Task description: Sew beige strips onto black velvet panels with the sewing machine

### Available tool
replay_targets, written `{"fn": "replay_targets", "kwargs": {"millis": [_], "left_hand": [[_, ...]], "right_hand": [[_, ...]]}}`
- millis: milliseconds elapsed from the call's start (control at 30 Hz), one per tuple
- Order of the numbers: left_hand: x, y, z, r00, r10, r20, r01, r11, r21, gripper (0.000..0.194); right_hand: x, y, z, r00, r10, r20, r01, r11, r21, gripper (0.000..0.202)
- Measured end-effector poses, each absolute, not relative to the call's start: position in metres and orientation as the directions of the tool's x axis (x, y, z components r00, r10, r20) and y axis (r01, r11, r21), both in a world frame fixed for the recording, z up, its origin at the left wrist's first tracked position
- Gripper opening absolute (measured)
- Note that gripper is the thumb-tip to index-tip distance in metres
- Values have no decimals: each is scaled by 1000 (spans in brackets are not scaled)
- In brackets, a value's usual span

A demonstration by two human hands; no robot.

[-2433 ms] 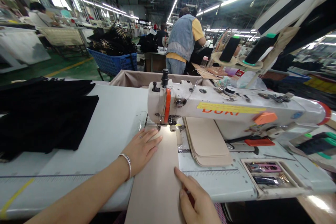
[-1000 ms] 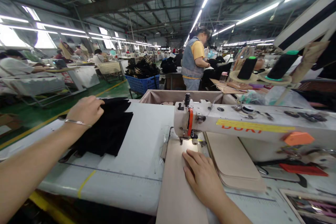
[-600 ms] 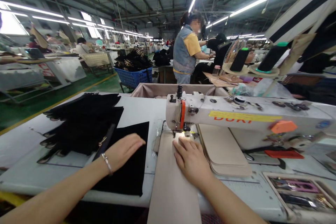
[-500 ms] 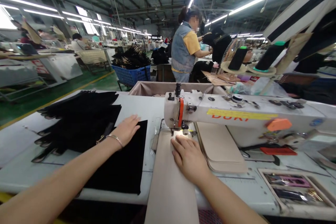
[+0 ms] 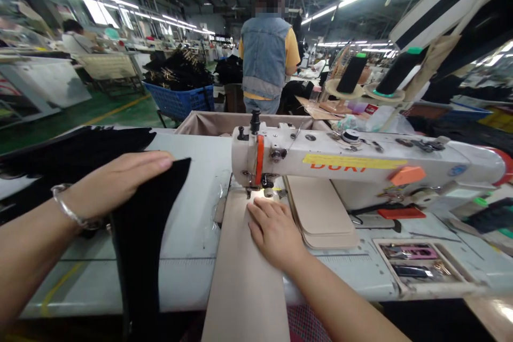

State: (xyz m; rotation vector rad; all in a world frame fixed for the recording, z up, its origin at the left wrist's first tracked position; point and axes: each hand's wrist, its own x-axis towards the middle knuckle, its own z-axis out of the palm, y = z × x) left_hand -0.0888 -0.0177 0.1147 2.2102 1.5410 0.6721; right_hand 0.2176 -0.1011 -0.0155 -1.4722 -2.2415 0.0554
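Note:
My left hand [image 5: 124,176] is closed on a black fabric piece [image 5: 146,240], lifted at its upper edge and hanging over the table's front edge. My right hand [image 5: 276,230] lies flat, fingers spread, on a long beige strip [image 5: 248,288]. The strip's far end is under the needle area of a white sewing machine [image 5: 340,157], where a small light shines. More black pieces [image 5: 80,144] lie at the left of the table. Beige panels [image 5: 320,211] with rounded corners are stacked right of the needle, beside the machine's arm.
A tray of small tools [image 5: 420,267] is set in the table at the right. Two black thread cones [image 5: 351,75] stand behind the machine. A beige fabric-lined bin [image 5: 216,124] adjoins the table's back edge. Beyond are a blue basket [image 5: 180,99] and a person in a denim vest [image 5: 266,59].
My left hand has moved left and taken up the black piece it lay flat on. My right hand stays on the strip. The view has shifted right; the person has turned away.

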Motion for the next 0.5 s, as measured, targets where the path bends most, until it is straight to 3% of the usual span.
{"fn": "replay_targets", "kwargs": {"millis": [67,133,300,500], "left_hand": [[-58,-22,100,493,870,-20,720,-395,571,43],[-22,-23,68,528,844,-95,691,-361,626,31],[30,-11,6,479,877,38,731,-422,536,8],[32,4,8,457,888,41,765,-416,491,8]], "right_hand": [[217,-101,-14,-324,880,348,858,428,-284,37],[217,-101,-13,-323,882,343,853,428,-298,37],[219,-101,-11,-327,889,319,852,424,-307,39],[219,-98,-11,-326,899,292,863,409,-298,48]]}}
